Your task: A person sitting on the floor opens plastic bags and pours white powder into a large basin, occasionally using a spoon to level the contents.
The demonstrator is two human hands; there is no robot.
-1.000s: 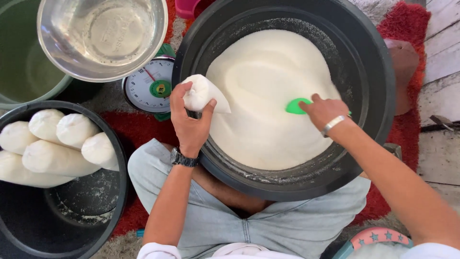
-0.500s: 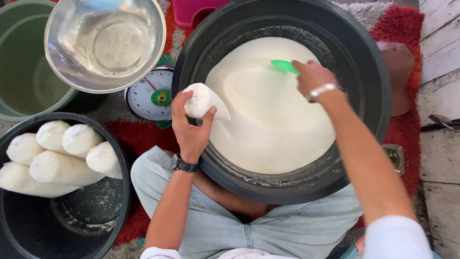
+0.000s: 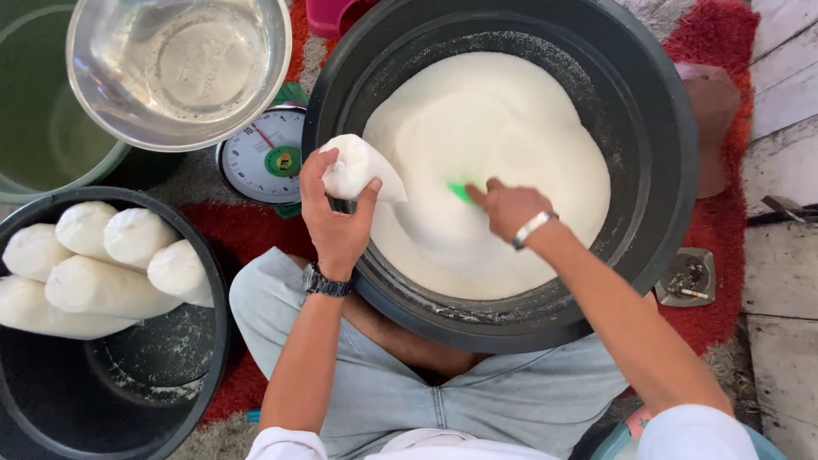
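Centrally, the left hand point(image 3: 336, 213) grips a white bag point(image 3: 358, 168) over the rim of the black tub point(image 3: 656, 128). Just right of it, the right hand point(image 3: 507, 209) is closed on a green scoop point(image 3: 460, 191), dug into the white powder point(image 3: 486, 128). Filled bags point(image 3: 102, 264) lie at left.

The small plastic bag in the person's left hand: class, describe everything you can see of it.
The plastic bag is small, thin and clear-looking, partly filled with white powder so it looks white. The left hand grips it from below at the near rim of the big black tub, thumb and fingers around its bulging body. One pointed corner sticks out to the right over the white powder. Its opening is not visible.
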